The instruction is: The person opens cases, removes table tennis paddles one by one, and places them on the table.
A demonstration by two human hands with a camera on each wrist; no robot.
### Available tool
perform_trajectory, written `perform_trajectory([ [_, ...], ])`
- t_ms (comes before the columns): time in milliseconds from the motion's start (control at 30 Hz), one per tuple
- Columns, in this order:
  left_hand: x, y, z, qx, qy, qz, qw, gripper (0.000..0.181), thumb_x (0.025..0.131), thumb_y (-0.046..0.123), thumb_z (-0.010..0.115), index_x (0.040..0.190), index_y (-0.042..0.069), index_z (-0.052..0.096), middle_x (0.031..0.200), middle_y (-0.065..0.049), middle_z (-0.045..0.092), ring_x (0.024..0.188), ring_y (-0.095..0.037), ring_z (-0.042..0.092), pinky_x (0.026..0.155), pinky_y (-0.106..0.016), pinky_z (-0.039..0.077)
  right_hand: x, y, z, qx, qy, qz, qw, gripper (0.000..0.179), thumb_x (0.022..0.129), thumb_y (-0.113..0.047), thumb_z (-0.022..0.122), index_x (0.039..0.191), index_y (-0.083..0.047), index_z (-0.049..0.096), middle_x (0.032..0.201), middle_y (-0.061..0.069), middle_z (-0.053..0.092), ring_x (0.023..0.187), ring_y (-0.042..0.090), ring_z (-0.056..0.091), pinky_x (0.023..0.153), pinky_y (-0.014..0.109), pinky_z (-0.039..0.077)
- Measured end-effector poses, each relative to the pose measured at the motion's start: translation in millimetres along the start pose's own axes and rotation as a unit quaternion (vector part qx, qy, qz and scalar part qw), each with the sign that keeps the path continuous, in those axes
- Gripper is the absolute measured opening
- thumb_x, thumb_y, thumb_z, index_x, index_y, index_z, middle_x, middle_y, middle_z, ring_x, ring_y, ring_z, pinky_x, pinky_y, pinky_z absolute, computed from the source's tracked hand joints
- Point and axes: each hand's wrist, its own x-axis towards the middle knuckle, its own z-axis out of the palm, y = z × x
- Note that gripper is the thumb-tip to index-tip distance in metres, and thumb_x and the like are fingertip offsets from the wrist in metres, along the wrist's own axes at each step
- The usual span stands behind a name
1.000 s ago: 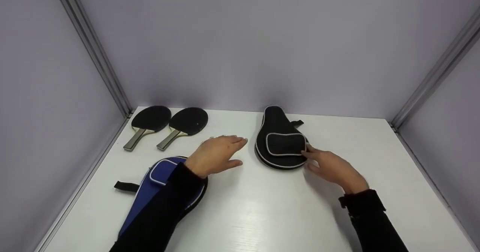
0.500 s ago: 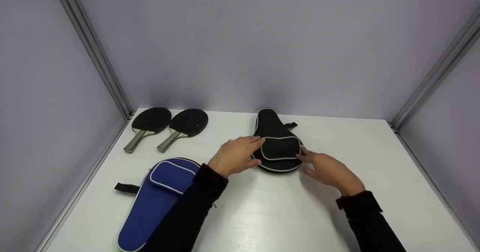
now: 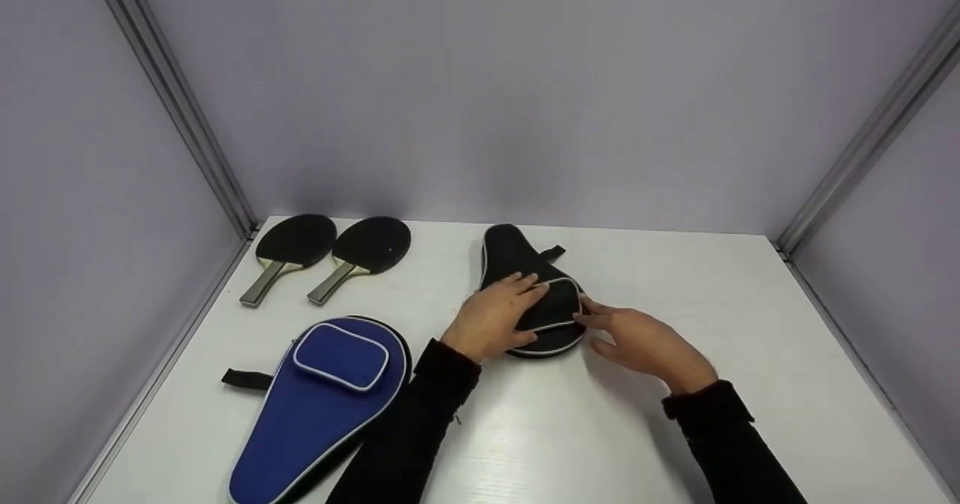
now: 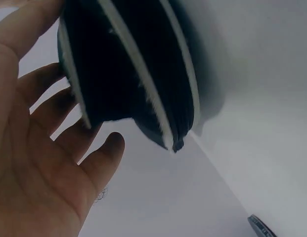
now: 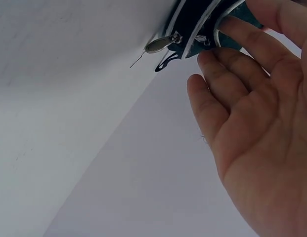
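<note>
A black table tennis bat case with white piping lies on the white table, its wide end towards me. My left hand rests over the left of its front pocket, fingers spread and fairly straight. In the left wrist view, fingertips of the left hand touch the pocket's edge. From the right, my right hand touches the case's side with extended fingers. The right wrist view shows a metal zipper pull on the case near the fingers of the right hand.
A blue bat case with a black strap lies at the front left. Behind it are two black table tennis bats, one at the far left and another beside it. Grey walls enclose the table's back and sides.
My left hand has come right, off the blue case's side, onto the black case. The black case has slid left and slightly nearer, with my right hand staying at its side.
</note>
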Motion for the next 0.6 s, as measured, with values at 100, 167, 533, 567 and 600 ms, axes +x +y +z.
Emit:
perform_trajectory([
  [100,0.9,-0.3,3.3,0.003,0.010,0.003,0.9999,0.082,0.110,0.045,0.085,0.181,0.022,0.049,0.188,-0.005,0.048,0.175,-0.031,0.049,0.140,-0.050,0.049,0.5,0,0,0.002,0.001,-0.006,1.0000,0.047,0.115,-0.019,0.070,0.162,-0.012,0.072,0.183,0.018,0.053,0.150,0.047,0.071,0.114,0.062,0.066],
  [167,1.5,-1.0,4.2,0.000,0.021,0.005,0.9998,0.080,0.110,0.044,0.085,0.179,0.020,0.052,0.185,-0.007,0.054,0.171,-0.031,0.054,0.139,-0.049,0.051,0.2,-2,-2,0.008,0.004,-0.004,1.0000,0.047,0.115,-0.017,0.069,0.162,-0.010,0.072,0.183,0.018,0.053,0.152,0.046,0.070,0.116,0.061,0.066],
  [533,0.8,-2.3,4.6,-0.071,0.021,0.002,0.9972,0.077,0.108,0.034,0.088,0.175,0.012,0.056,0.174,-0.014,0.065,0.159,-0.036,0.066,0.136,-0.049,0.054,-0.1,-3,-7,-0.004,0.079,0.082,0.9935,0.059,0.108,-0.013,0.084,0.160,0.000,0.060,0.157,0.028,0.074,0.141,0.049,0.076,0.115,0.065,0.065],
  [567,0.6,-1.0,3.2,-0.074,0.015,0.000,0.9971,0.077,0.108,0.034,0.088,0.175,0.013,0.056,0.174,-0.013,0.065,0.160,-0.036,0.065,0.136,-0.049,0.054,-0.1,-2,-5,-0.006,0.080,0.085,0.9931,0.055,0.108,-0.014,0.085,0.157,0.002,0.064,0.157,0.027,0.074,0.143,0.050,0.074,0.117,0.065,0.064],
  [600,0.1,0.5,1.9,-0.074,0.012,-0.001,0.9972,0.077,0.107,0.035,0.088,0.174,0.013,0.057,0.173,-0.012,0.066,0.159,-0.035,0.066,0.136,-0.048,0.054,-0.1,-1,-4,-0.008,0.079,0.087,0.9930,0.051,0.108,-0.015,0.085,0.153,0.002,0.067,0.155,0.026,0.075,0.143,0.050,0.074,0.117,0.065,0.064],
])
